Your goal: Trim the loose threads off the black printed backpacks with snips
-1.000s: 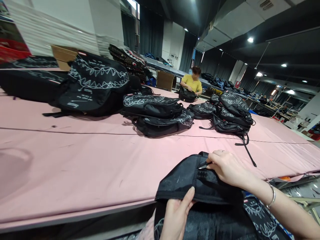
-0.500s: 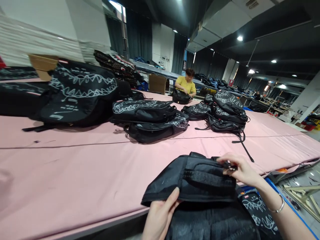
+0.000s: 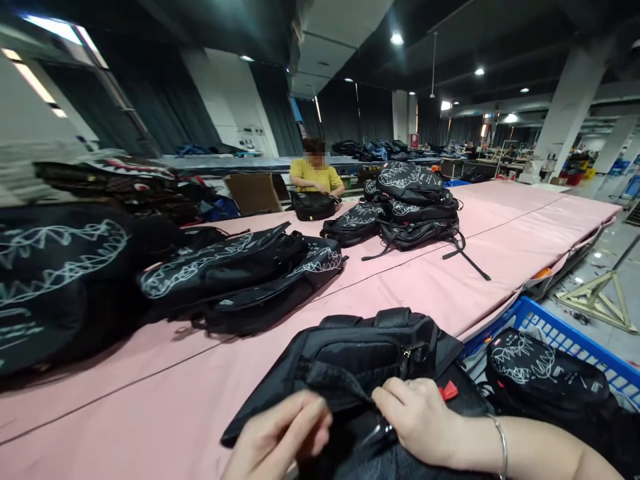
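Note:
A black backpack [image 3: 360, 353] lies at the near edge of the pink table [image 3: 165, 393]. My left hand [image 3: 277, 440] is at its lower left, fingers curled against the dark fabric. My right hand [image 3: 425, 420], with a bracelet on the wrist, pinches the bag's fabric or a zipper pull near the opening. A small red tag [image 3: 449, 391] shows on the bag just beyond my right hand.
Black backpacks with white jagged prints lie in piles at the left [image 3: 60, 280], middle [image 3: 245, 273] and far right [image 3: 410, 207] of the table. A person in a yellow shirt [image 3: 316, 177] sits behind it. A blue crate [image 3: 565, 340] holding a printed backpack [image 3: 545, 373] stands at my right.
The view has swung to the right and down. My right hand has come from the bag's far right edge to its near middle, and my left hand has shifted nearer to it.

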A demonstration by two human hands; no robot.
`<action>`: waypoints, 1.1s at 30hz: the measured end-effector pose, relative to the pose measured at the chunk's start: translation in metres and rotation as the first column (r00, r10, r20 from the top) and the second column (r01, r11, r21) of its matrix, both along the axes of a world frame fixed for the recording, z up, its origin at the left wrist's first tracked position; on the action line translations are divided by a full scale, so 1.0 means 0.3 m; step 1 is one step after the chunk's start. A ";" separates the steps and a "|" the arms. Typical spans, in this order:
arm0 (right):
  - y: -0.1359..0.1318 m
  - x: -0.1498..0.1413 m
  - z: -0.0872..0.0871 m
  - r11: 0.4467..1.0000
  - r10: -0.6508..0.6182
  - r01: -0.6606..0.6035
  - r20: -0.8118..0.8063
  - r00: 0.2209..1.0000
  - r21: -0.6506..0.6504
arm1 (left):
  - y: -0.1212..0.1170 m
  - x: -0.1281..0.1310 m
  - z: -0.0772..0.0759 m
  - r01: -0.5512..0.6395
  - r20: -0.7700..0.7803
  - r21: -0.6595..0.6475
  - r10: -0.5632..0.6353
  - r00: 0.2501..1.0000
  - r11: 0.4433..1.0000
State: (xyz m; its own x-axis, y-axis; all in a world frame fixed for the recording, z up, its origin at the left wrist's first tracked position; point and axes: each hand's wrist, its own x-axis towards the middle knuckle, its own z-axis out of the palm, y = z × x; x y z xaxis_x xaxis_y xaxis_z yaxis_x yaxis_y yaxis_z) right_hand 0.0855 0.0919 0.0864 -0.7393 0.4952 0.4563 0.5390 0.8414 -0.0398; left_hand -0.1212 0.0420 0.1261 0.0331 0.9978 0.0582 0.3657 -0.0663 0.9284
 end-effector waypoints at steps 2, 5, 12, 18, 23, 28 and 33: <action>-0.013 -0.014 0.007 0.999 0.000 -0.001 0.010 1.000 0.046 | 0.061 0.067 0.078 0.064 -0.294 0.319 0.034 0.955 0.946; -0.028 -0.026 -0.006 0.992 0.002 0.000 -0.020 1.000 0.128 | 0.179 0.217 0.127 0.276 -0.722 0.332 0.055 0.690 0.902; -0.023 0.011 -0.074 0.990 -0.009 0.024 -0.111 0.994 0.137 | 0.288 0.461 0.094 0.355 -0.956 0.161 0.056 0.288 0.921; 0.007 0.044 -0.034 0.995 -0.094 0.095 -0.093 0.991 0.007 | 0.335 0.273 0.098 0.050 -0.784 0.515 0.447 0.429 0.855; 0.048 0.070 -0.009 0.984 -0.132 0.116 -0.112 0.985 -0.137 | 0.234 0.021 -0.044 -0.515 -0.438 0.597 0.788 0.433 0.615; 0.056 0.067 -0.008 0.981 0.080 -0.089 -0.063 0.995 -0.170 | 0.116 -0.018 -0.149 -0.614 -0.254 0.599 0.849 0.463 0.514; 0.048 0.091 0.005 0.969 0.144 -0.148 -0.034 0.989 -0.197 | 0.122 0.007 -0.063 -0.090 -0.422 0.737 0.560 0.713 0.670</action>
State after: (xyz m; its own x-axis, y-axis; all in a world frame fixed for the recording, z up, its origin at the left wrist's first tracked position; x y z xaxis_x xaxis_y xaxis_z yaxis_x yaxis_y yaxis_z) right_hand 0.1129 0.1063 0.0880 -0.8023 0.4645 0.3749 0.4082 0.8852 -0.2231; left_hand -0.1191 0.0785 0.1072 -0.0258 0.6590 0.7517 0.9124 -0.2917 0.2870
